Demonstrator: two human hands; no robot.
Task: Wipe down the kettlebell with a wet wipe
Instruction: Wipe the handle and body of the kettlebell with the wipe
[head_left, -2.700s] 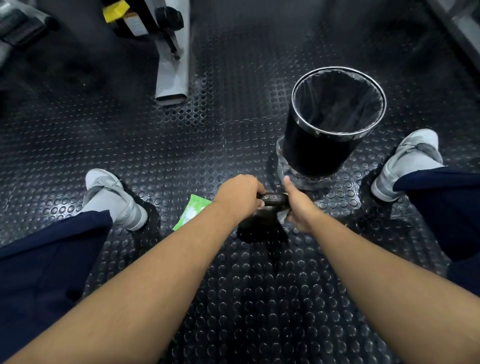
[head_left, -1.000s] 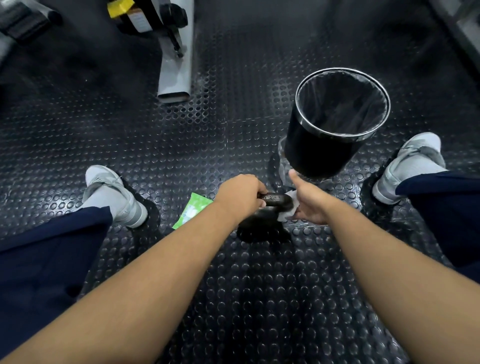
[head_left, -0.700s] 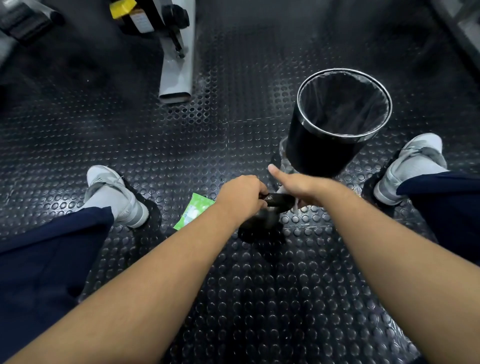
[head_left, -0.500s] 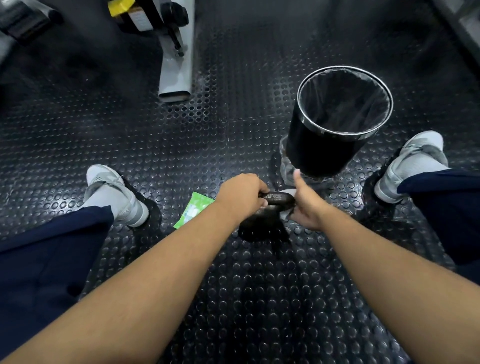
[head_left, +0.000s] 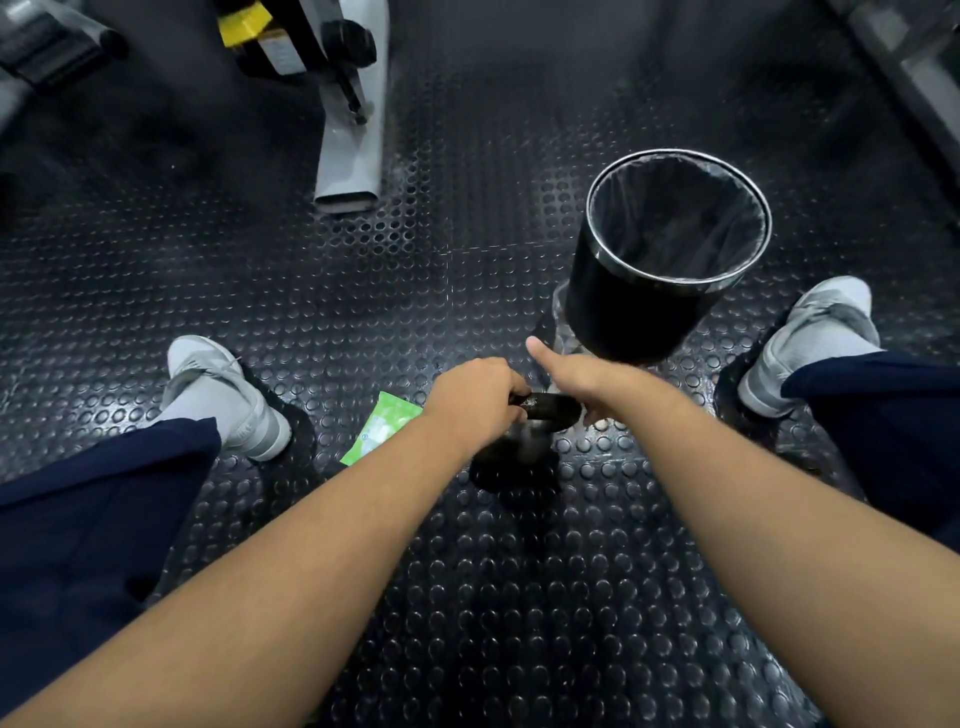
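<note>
Kettlebell (head_left: 524, 447) upright; handle (head_left: 550, 404) runs left-right.

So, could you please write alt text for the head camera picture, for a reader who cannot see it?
Seen from above, a person's left hand grips the handle of a black kettlebell on a studded floor while the right hand works at its other end. A green wipes packet lies left; a lined bin stands behind.

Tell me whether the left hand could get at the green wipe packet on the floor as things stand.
Probably yes, once it lets go. The left hand is closed on the kettlebell handle, and the green packet lies on the floor just beside that forearm, with nothing visible between them.
</note>
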